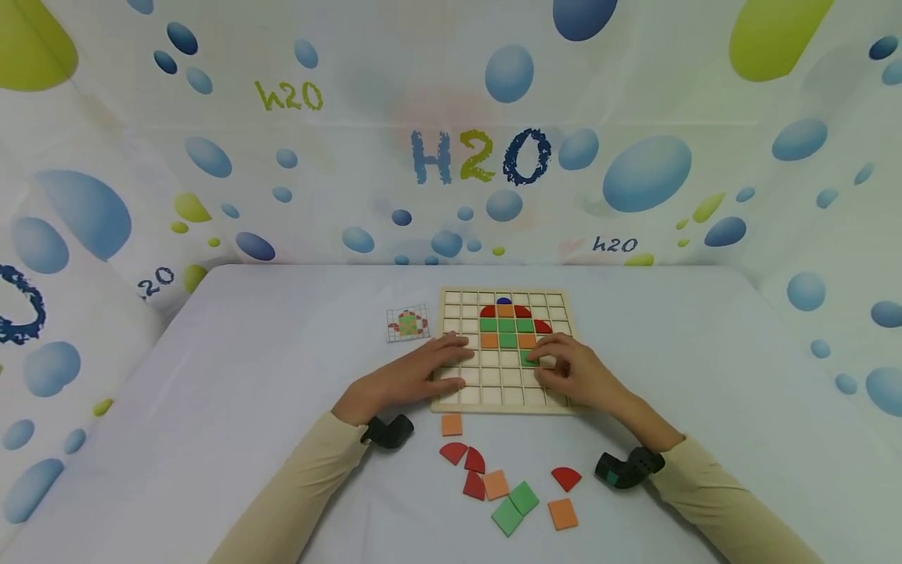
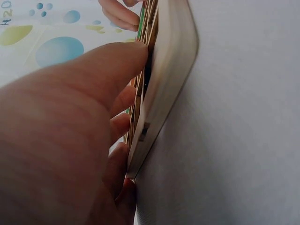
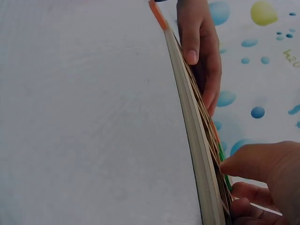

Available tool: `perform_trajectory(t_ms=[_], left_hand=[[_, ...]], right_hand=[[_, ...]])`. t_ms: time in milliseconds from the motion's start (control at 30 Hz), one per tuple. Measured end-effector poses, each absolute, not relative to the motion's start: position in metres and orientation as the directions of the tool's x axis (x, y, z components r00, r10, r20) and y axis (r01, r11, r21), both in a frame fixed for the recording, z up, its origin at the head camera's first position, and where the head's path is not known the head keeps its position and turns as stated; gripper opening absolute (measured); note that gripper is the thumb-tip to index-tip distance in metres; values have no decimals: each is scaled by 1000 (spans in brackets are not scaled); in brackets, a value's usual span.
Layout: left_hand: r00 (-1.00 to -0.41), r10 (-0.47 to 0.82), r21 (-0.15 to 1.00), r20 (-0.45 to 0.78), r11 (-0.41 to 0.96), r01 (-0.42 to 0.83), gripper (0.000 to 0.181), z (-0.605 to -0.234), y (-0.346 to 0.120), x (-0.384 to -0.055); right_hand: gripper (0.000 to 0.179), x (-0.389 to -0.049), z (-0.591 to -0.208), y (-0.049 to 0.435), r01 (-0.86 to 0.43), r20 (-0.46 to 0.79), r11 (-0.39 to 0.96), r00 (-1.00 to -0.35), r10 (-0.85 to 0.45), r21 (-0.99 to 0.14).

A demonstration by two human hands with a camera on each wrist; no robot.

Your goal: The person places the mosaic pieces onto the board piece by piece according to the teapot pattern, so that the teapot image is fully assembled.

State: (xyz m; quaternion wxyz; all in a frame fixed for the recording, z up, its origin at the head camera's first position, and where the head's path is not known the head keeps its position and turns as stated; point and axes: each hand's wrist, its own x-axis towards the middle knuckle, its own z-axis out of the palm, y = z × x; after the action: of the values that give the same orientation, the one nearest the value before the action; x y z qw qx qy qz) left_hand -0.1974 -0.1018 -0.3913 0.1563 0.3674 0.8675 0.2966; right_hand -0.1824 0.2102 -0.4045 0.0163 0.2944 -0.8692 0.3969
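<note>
A wooden grid board (image 1: 490, 394) lies on the white table, partly filled with coloured tiles. My left hand (image 1: 416, 371) rests on its left edge, fingers extended over the cells and thumb lower down. In the left wrist view the thumb (image 2: 117, 63) lies along the board's rim. My right hand (image 1: 581, 374) is at the board's right side, its curled fingers and thumb at a green square tile (image 1: 526, 359) in a cell below an orange one. The right wrist view has the thumb (image 3: 241, 164) against the green tile's edge; how firmly it pinches is hard to see.
A small pattern card (image 1: 407, 323) lies left of the board. Loose pieces lie in front: orange squares (image 1: 452, 424), red quarter circles (image 1: 453, 453) and green squares (image 1: 507, 517). A blue piece (image 1: 503, 301) sits at the top of the tile figure.
</note>
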Motion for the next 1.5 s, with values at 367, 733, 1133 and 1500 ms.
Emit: perform_trajectory(t_ms=[367, 733, 1133, 1500], left_hand=[[-679, 732, 625, -48, 552, 552, 53, -392, -102, -197], [-683, 728, 620, -55, 561, 548, 54, -391, -101, -197], [-681, 731, 609, -43, 560, 562, 54, -394, -101, -199], [-687, 725, 612, -53, 567, 551, 54, -394, -101, -198]], right_hand=[[12, -179, -390, 212, -533, 239, 516, -814, -530, -670], [10, -177, -375, 212, -582, 27, 385, -575, -818, -716], [10, -160, -368, 196, -589, -54, 355, -466, -883, -726], [11, -141, -371, 176, -627, -75, 319, -384, -920, -710]])
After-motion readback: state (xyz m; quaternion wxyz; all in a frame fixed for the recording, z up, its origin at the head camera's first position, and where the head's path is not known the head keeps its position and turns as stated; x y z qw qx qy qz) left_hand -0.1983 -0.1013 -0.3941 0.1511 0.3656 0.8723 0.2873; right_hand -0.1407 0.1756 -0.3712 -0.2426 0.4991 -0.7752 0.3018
